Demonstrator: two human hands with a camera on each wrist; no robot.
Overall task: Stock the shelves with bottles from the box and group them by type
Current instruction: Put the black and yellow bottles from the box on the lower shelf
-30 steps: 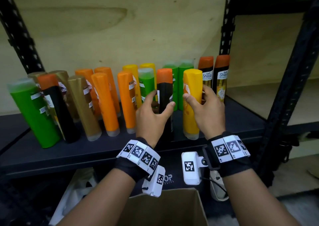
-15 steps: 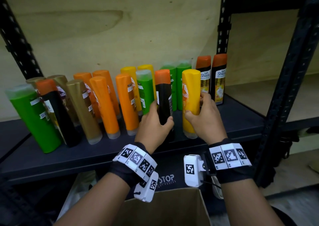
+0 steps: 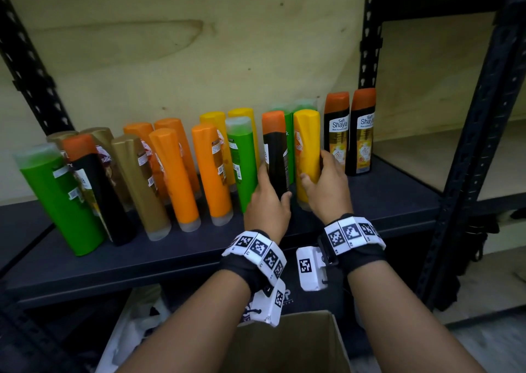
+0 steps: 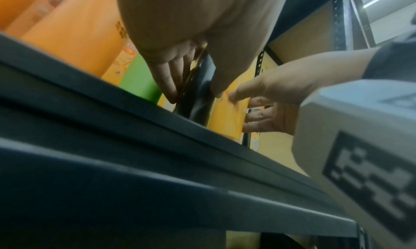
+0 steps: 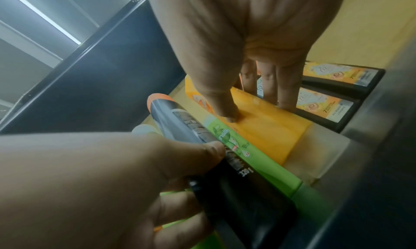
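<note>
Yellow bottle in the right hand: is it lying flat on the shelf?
No: in the head view the yellow bottle stands upright on the shelf, gripped by the right hand.

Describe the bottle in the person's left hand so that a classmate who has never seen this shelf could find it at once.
Start at the dark shelf and find the two black Shayla bottles at its right end. Two places left, past the yellow bottle in the right hand, the left hand grips a black bottle. Its neighbours are green and yellow; it alone there is black with an orange cap.
</note>
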